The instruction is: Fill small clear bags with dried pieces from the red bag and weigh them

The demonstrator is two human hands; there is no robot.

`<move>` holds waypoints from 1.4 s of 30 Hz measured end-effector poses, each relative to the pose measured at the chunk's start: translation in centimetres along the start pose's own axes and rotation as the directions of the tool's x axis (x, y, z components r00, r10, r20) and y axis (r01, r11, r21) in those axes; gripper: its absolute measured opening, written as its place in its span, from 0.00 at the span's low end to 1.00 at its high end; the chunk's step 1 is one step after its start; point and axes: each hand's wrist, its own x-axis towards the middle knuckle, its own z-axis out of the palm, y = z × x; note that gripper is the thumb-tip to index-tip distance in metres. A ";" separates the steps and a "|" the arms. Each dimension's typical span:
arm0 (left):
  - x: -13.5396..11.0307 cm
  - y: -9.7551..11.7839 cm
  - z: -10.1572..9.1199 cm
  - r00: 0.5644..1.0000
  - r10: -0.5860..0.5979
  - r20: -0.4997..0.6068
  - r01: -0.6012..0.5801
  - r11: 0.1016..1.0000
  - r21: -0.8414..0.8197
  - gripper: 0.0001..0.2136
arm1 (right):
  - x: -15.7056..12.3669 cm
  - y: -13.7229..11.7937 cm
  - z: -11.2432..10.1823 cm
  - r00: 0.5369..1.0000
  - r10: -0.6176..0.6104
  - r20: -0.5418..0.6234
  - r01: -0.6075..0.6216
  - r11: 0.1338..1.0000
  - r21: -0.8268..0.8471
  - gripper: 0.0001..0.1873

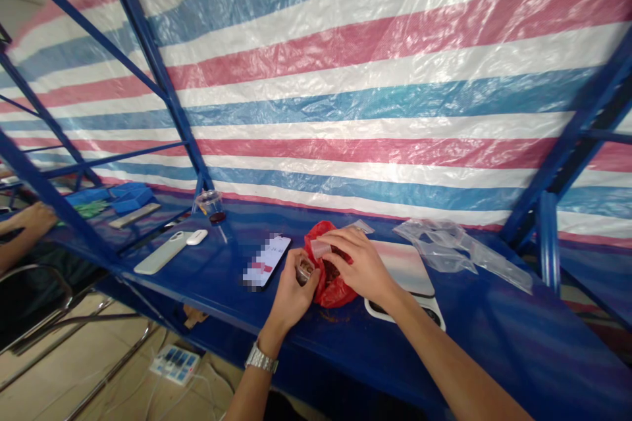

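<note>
A red plastic bag [340,293] lies open on the blue table, with dark brown loose material [332,271] inside. At the bag's left side, my left hand [292,289] is closed around a small clear container [305,268] with brownish bits in it. Over the bag, my right hand [364,264] grips a small translucent, ridged piece [320,248]; its exact kind is unclear. Beside the bag on the right sits a white scale [402,266] with a shiny plate, partly behind my right forearm.
A lit phone [269,262] lies left of my hands. Farther left are a pale phone [162,253], a white earbud case [197,237] and a clear cup [216,207]. Clear plastic bags [444,247] lie right. Blue metal posts [548,243] frame the table. Another person's hand [37,220] shows far left.
</note>
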 end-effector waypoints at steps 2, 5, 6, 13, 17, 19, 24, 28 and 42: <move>-0.1 0.1 -0.1 0.999 0.005 -0.038 -0.004 1.000 0.018 0.11 | 0.2 0.4 -0.7 0.999 0.042 -0.017 -0.042 0.999 -0.026 0.14; 0.0 0.1 -0.1 0.996 0.018 -0.083 -0.014 0.999 0.042 0.10 | 0.1 1.3 -1.4 0.991 0.115 0.072 -0.105 0.986 -0.128 0.16; 0.0 0.1 0.0 0.996 0.012 -0.087 -0.007 0.998 0.056 0.10 | 0.0 1.7 -1.5 0.984 0.136 0.115 -0.115 0.979 -0.170 0.17; 0.0 0.4 0.2 0.988 -0.007 -0.153 0.035 0.983 0.183 0.18 | -1.0 2.6 0.1 0.941 0.224 0.254 -0.113 0.915 -0.388 0.15; 0.1 -0.1 0.1 0.985 -0.042 -0.168 0.074 0.980 0.186 0.15 | -1.0 2.4 0.6 0.932 0.237 0.275 -0.105 0.901 -0.422 0.12; 0.3 -0.4 0.1 0.985 -0.037 -0.168 0.066 0.983 0.173 0.14 | -1.0 2.4 0.7 0.928 0.243 0.281 -0.114 0.906 -0.407 0.11; 0.6 -0.7 -0.1 0.979 -0.040 -0.200 0.056 0.996 0.073 0.14 | -1.0 2.3 0.8 0.922 0.282 0.267 -0.176 0.917 -0.359 0.10; 0.7 -0.6 -0.1 0.972 -0.087 -0.218 0.075 0.995 -0.063 0.14 | -0.9 2.2 0.8 0.920 0.305 0.246 -0.207 0.911 -0.358 0.12; 0.7 -0.8 -0.3 0.979 -0.042 -0.200 0.054 0.997 0.056 0.13 | -1.2 1.5 1.5 0.913 0.298 0.278 -0.186 0.911 -0.368 0.12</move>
